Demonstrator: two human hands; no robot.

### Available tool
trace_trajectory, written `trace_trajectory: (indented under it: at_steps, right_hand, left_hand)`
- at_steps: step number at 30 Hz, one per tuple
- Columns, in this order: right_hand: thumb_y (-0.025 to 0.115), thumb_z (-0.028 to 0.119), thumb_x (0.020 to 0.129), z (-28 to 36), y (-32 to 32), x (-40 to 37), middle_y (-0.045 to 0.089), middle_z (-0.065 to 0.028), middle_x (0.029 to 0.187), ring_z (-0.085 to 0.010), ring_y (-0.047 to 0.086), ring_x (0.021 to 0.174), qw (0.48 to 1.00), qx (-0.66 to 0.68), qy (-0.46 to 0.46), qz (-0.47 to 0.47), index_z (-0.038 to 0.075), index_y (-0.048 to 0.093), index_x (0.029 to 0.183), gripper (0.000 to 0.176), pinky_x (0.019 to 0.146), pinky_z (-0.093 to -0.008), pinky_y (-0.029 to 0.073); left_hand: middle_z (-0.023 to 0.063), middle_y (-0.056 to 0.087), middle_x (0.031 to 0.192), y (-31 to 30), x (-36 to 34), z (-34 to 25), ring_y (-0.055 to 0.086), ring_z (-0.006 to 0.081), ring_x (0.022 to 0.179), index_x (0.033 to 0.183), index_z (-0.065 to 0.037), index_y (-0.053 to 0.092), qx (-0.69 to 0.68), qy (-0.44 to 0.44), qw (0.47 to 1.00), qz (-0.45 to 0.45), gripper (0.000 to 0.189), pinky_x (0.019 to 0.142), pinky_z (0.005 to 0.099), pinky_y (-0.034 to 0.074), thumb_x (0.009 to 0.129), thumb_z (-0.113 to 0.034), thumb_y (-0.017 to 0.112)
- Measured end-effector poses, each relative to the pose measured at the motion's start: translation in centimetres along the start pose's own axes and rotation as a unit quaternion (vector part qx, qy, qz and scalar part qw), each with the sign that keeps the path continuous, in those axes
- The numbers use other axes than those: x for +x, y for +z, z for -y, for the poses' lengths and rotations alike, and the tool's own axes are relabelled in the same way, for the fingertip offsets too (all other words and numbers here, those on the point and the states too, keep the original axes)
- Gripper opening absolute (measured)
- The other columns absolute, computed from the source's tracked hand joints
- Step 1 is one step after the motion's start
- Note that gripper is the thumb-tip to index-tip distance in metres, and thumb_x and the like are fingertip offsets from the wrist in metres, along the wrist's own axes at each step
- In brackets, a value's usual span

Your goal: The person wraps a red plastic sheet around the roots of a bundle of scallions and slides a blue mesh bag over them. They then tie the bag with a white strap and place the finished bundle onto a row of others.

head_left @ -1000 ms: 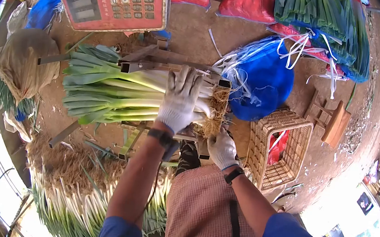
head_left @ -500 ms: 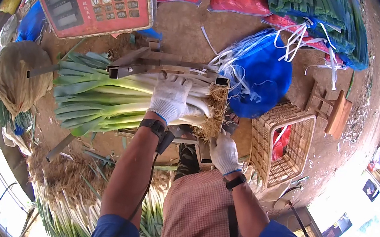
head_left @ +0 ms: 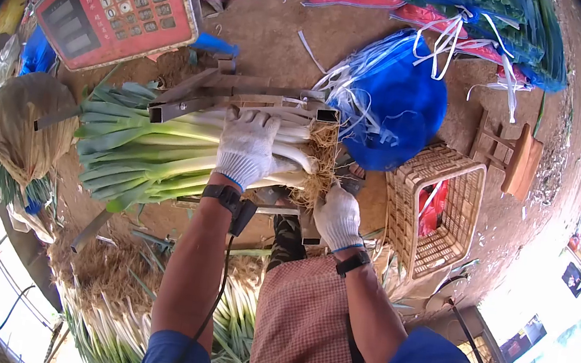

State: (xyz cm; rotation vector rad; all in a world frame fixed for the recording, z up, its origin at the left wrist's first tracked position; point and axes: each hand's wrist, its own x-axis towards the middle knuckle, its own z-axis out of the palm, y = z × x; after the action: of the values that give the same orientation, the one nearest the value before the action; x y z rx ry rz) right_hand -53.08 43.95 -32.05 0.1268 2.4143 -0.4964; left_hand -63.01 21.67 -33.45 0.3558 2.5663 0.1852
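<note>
Leeks: lying across the frame
Scale: beyond the leeks, to the left
Basket: right of the frame, a bag apparently inside
Stool: right of the basket
Leek pile: near side, left

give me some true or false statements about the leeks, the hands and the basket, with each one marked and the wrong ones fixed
1. The left hand and right hand both wear whitish gloves. True.
2. The left hand lies on top of the leeks. True.
3. The right hand is at the leaf tips. False: it is by the roots.
4. A red item shows inside the wicker basket. True.
5. In the picture, the wicker basket is left of the leeks. False: it is to their right.
</note>
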Motion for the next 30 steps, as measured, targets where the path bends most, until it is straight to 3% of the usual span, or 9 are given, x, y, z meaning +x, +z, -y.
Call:
trace_trajectory:
  at_steps: [2,5,6,12,15,23,24,27,30]
  right_hand:
    - [0.064,0.026,0.1,0.3,-0.6,-0.2,0.074,-0.0245,0.086,-0.0424,0.075,0.082,1.0,0.006,0.009,0.024,-0.004,0.06,0.112,0.033,0.073,-0.0507,0.062]
    - [0.067,0.023,0.099,0.2,-0.5,-1.2,0.071,-0.0253,0.076,-0.0455,0.073,0.076,0.999,0.015,0.012,-0.036,-0.006,0.063,0.107,0.031,0.07,-0.0514,0.061]
    - [0.063,0.022,0.102,-1.0,-0.6,-1.3,0.07,-0.0239,0.074,-0.0449,0.073,0.073,0.997,0.009,0.075,0.009,-0.007,0.063,0.106,0.029,0.068,-0.0497,0.062]
    - [0.064,0.023,0.102,-5.4,-0.3,-2.1,0.072,-0.0251,0.077,-0.0434,0.074,0.074,0.997,0.016,-0.02,-0.075,-0.003,0.063,0.108,0.026,0.067,-0.0521,0.06]
    - [0.065,0.022,0.102,-6.8,-1.9,-1.9,0.072,-0.0252,0.078,-0.0446,0.073,0.076,0.998,0.01,0.026,-0.055,-0.003,0.064,0.106,0.026,0.068,-0.0517,0.06]
    - [0.066,0.026,0.101,-15.4,-7.6,-4.6,0.067,-0.0258,0.074,-0.0464,0.069,0.072,0.987,0.0,0.047,-0.156,-0.003,0.064,0.097,0.03,0.065,-0.0546,0.055]
    - [0.065,0.028,0.102,-17.2,-8.2,-5.1,0.068,-0.0265,0.076,-0.0466,0.07,0.074,0.986,-0.01,0.088,-0.144,-0.004,0.064,0.097,0.032,0.066,-0.0547,0.055]
    - [0.065,0.026,0.102,-20.9,-11.0,-6.9,0.069,-0.0279,0.079,-0.0477,0.071,0.077,0.975,0.002,0.105,-0.198,-0.001,0.065,0.1,0.027,0.068,-0.0564,0.055]
    - [0.066,0.023,0.101,-26.0,-13.0,-9.0,0.072,-0.0264,0.084,-0.049,0.07,0.08,0.956,0.056,0.163,-0.239,0.002,0.069,0.107,0.022,0.069,-0.0553,0.055]
  left_hand:
    - [0.0107,0.067,0.138,-0.1,-0.1,0.0,0.06,0.0261,0.134,0.141,-0.014,0.062,-0.001,0.001,1.0,-0.006,0.1,0.122,0.0616,0.03,0.068,-0.079,0.082]
    - [0.0103,0.067,0.138,0.2,0.0,0.3,0.06,0.0271,0.134,0.141,-0.013,0.062,-0.004,0.004,1.0,-0.012,0.1,0.122,0.0628,0.03,0.068,-0.079,0.082]
    - [0.0103,0.067,0.138,0.4,0.1,0.5,0.06,0.0276,0.133,0.141,-0.013,0.062,-0.005,0.007,1.0,-0.012,0.1,0.122,0.0632,0.03,0.068,-0.078,0.082]
    - [0.0105,0.067,0.138,0.5,0.5,-0.1,0.059,0.0279,0.134,0.141,-0.012,0.061,-0.008,-0.007,1.0,0.005,0.1,0.122,0.0642,0.029,0.068,-0.077,0.083]
    - [0.0107,0.067,0.138,0.4,0.2,0.0,0.058,0.0279,0.136,0.141,-0.012,0.061,-0.006,-0.002,1.0,-0.011,0.099,0.123,0.0642,0.029,0.068,-0.073,0.085]
    - [0.0116,0.062,0.147,-0.2,-0.1,-0.6,0.053,0.0312,0.142,0.145,-0.01,0.058,-0.002,0.004,1.0,-0.012,0.1,0.125,0.0628,0.027,0.068,-0.066,0.09]
    - [0.0119,0.061,0.149,-0.1,-0.3,-0.7,0.052,0.0319,0.143,0.147,-0.01,0.056,0.006,0.001,1.0,-0.01,0.101,0.125,0.0623,0.027,0.068,-0.065,0.09]
    - [0.0126,0.061,0.147,0.3,-0.5,-0.9,0.051,0.0328,0.144,0.145,-0.008,0.056,0.022,0.009,0.999,-0.038,0.104,0.124,0.0615,0.029,0.066,-0.065,0.091]
    - [0.0135,0.054,0.158,0.5,-1.0,-0.9,0.043,0.034,0.151,0.157,-0.01,0.045,0.025,-0.003,0.999,-0.036,0.115,0.129,0.0607,0.023,0.066,-0.062,0.092]
